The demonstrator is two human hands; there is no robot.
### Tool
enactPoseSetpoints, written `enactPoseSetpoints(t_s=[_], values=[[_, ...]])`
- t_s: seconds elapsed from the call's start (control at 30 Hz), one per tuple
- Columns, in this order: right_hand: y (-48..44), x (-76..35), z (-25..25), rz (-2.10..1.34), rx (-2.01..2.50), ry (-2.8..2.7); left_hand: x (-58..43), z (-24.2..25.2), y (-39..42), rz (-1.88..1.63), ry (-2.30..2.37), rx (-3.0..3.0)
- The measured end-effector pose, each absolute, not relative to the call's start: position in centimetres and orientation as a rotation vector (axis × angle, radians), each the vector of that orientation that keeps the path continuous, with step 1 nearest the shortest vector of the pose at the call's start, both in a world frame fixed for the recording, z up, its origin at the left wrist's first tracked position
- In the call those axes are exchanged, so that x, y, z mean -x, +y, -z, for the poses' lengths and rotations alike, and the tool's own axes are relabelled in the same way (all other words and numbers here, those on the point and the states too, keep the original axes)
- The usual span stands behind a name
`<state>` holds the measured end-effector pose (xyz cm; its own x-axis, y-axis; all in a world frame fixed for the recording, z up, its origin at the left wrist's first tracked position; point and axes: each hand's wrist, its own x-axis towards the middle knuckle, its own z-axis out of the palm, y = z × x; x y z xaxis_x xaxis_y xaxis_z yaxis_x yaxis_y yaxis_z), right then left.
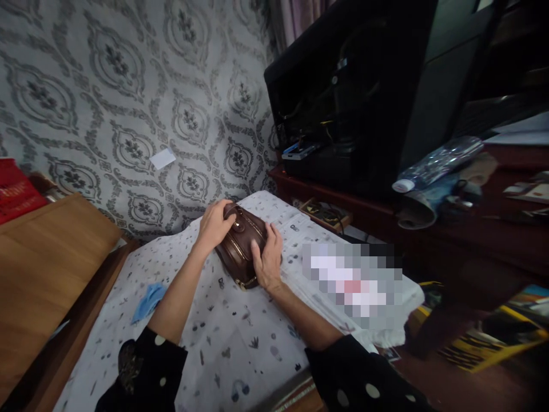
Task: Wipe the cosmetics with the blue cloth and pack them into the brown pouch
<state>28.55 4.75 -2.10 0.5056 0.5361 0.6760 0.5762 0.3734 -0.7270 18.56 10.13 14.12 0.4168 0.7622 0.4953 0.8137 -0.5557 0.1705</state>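
A dark brown leather handbag with gold-coloured zips lies on the white patterned cloth. My left hand grips its far left end, thumb on top near a round metal fitting and fingers over the side. Along the right side of the bag rests my right hand, thumb on the top and fingers curved round the edge. The zips look closed. The bag's underside and parts of my fingers are hidden.
A blue face mask lies to the left on the cloth. Further left stands a wooden panel. To the right are a dark cabinet, a plastic bottle, a small wooden tray and a blurred-out patch on the cloth.
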Motion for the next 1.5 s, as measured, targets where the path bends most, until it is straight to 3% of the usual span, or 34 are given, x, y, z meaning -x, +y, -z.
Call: enactPoseSetpoints(t_s=[0.2, 0.47, 0.67, 1.03, 1.23, 1.5], values=[[5.1, -28.1, 2.4, -0.013, 1.346, -1.083, -21.0, -13.6, 12.1, 0.764, -1.547, 2.54], [5.4, -27.8, 2.3, 0.019, 1.486, -1.135, -21.1, -12.5, 13.0, 1.111, -1.735, 2.521], [5.4, -27.8, 2.2, 0.014, 1.486, -1.157, -21.3, -11.9, 12.0, 1.261, -1.62, 2.663], [4.9, -28.2, 2.1, -0.081, 1.364, -1.083, -18.4, -13.4, 9.3, 1.087, -1.412, 2.799], [4.7, -28.1, 2.3, -0.049, 1.399, -1.131, -15.9, -13.7, 8.0, 0.84, -1.571, 2.593], [5.2, -28.0, 2.2, -0.072, 1.418, -1.101, -16.6, -13.3, 6.8, 1.016, -1.659, 2.577]])
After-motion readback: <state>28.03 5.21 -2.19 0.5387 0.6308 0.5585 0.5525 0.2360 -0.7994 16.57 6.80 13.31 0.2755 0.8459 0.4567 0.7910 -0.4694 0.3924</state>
